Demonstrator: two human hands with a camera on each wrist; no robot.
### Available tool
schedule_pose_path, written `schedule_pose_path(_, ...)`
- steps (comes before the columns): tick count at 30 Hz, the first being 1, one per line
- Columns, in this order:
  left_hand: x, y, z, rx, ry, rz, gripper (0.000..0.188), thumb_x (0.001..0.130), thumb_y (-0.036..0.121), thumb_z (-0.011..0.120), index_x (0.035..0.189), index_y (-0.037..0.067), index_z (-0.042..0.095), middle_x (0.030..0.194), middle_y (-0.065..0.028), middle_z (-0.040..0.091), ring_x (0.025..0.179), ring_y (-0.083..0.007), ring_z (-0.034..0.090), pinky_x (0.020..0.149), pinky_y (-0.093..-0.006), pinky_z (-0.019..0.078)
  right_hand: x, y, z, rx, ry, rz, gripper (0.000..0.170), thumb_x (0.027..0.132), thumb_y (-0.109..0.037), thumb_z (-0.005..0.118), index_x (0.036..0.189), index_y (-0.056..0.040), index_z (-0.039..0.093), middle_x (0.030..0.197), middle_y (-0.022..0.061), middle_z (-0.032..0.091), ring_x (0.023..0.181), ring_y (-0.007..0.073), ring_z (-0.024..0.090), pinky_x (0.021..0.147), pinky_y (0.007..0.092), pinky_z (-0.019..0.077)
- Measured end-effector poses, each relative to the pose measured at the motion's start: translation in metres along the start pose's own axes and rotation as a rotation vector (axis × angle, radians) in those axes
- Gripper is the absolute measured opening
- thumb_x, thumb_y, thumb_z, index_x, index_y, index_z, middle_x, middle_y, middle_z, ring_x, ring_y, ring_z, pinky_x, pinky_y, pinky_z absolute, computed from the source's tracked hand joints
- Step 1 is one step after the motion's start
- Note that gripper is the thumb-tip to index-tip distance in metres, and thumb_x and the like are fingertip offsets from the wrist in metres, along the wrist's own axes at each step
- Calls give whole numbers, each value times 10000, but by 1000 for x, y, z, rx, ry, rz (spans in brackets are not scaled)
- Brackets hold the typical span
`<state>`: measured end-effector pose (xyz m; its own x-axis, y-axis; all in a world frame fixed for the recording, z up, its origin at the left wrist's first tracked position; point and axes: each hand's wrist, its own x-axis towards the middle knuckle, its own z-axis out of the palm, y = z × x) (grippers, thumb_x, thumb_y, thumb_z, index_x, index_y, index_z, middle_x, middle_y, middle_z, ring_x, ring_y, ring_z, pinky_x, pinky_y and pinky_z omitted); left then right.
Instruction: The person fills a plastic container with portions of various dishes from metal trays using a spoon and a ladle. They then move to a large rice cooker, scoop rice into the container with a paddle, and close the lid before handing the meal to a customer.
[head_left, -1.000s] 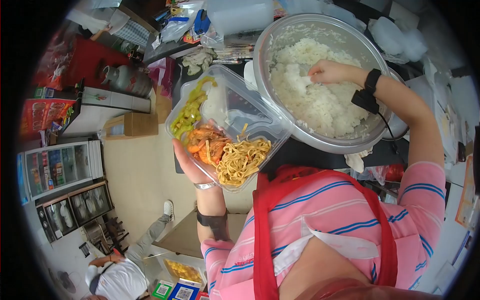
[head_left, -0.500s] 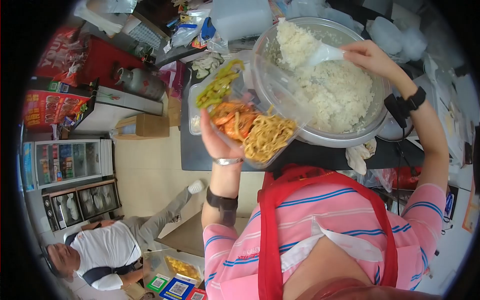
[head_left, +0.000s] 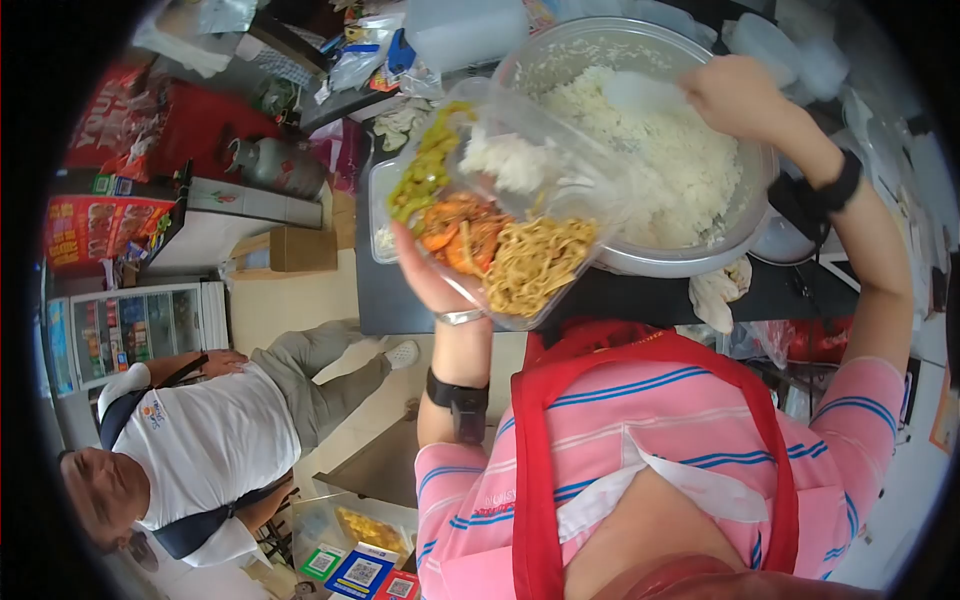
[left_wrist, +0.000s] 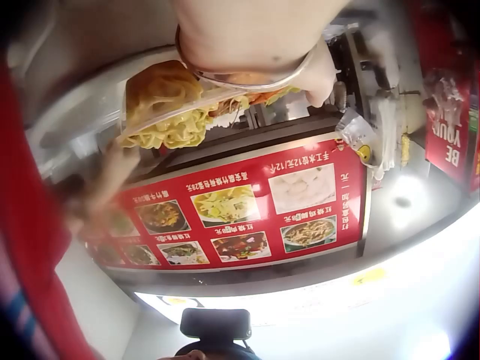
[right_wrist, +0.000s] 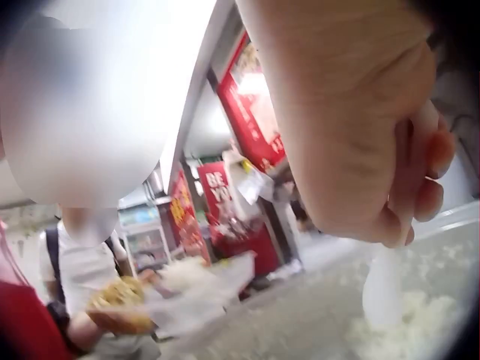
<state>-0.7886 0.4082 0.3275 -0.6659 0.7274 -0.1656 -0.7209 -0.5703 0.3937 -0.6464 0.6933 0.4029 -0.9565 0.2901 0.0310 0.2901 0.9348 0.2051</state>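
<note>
Head view: the left hand point(head_left: 435, 272) holds a clear container point(head_left: 578, 195) from below, most of its fingers hidden. Reading the container clockwise, white rice point(head_left: 510, 163) lies at twelve o'clock, noodles point(head_left: 540, 262) at five, shrimp point(head_left: 465, 232) at eight and greens point(head_left: 425, 170) at ten. At two o'clock from it stands a silvery pot point(head_left: 680, 262) of rice, its rim overlapped by the container's edge (whether they touch, I cannot tell).

Right wrist view: what is a pale blur from above is here a white scoop point(right_wrist: 382, 292) at four o'clock, its blade pointing down by the pot's rice. The right hand point(head_left: 735, 95) has its fingers curled round the handle.

Left wrist view: only here does the red menu board point(left_wrist: 274, 214) appear, upside down, below the noodles. A person in a white shirt point(head_left: 215, 440) occupies eight o'clock in the head view.
</note>
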Motion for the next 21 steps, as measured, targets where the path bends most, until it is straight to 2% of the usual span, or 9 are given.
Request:
schedule_pose_path(2,-5,13,-11,14,-30,1,581,795,523,406,1146,60,422,1004,-125,531,914,-280,511,771,-429,431,11,7,41,-15,-149,-94,141,626,-105,493,703,-33,586,633,174,565,628,351,557,548,416,439)
schedule_pose_path(3,-8,20,-16,26,-61,17,588,793,529,410,1146,59,421,997,-125,535,902,-285,516,765,-432,433,14,5,53,-11,-157,-85,141,626,-105,493,703,-33,586,633,174,565,628,351,557,548,416,439)
schedule_pose_path(5,-15,31,-18,12,-105,1,575,795,509,431,1156,62,418,1043,-107,521,912,-276,501,797,-413,419,24,-2,71,237,-271,-128,160,620,-99,488,712,-16,590,572,164,548,513,314,540,465,397,416)
schedule_pose_path(6,-18,36,-19,-3,-150,-3,564,796,489,451,1166,65,415,1088,-89,506,922,-266,486,829,-394,404,32,0,82,237,-279,-127,160,620,-99,488,712,-16,590,572,164,548,513,314,540,465,397,416)
schedule_pose_path(8,-24,45,-24,33,-102,6,561,796,487,455,1165,66,417,1085,-88,508,926,-264,484,834,-395,401,46,3,101,451,-425,-84,172,648,-96,483,740,-10,601,492,112,492,380,236,460,366,364,359)
schedule_pose_path(12,-31,51,-30,53,-7,39,551,797,469,466,1170,67,411,1098,-86,499,939,-252,480,846,-399,394,63,-24,97,575,-581,-90,194,688,-127,502,792,2,603,459,50,437,325,157,375,311,318,296)
schedule_pose_path(14,-32,50,-28,66,16,38,556,799,464,466,1174,58,403,1108,-93,488,958,-247,476,846,-394,395,59,-45,84,824,-704,-17,212,703,-142,520,810,28,588,457,34,434,329,123,354,312,284,271)
schedule_pose_path(18,-33,47,-27,94,29,40,562,805,474,448,1174,52,403,1095,-96,494,954,-250,484,830,-390,406,50,-42,92,1062,-736,19,232,712,-140,530,838,48,581,470,25,440,334,93,342,313,256,249)
schedule_pose_path(21,-32,46,-24,62,56,31,574,809,501,400,1157,45,387,1027,-139,509,896,-300,506,746,-436,438,36,-38,85,1191,-698,72,238,719,-126,524,864,54,583,474,25,440,333,78,331,317,240,242)
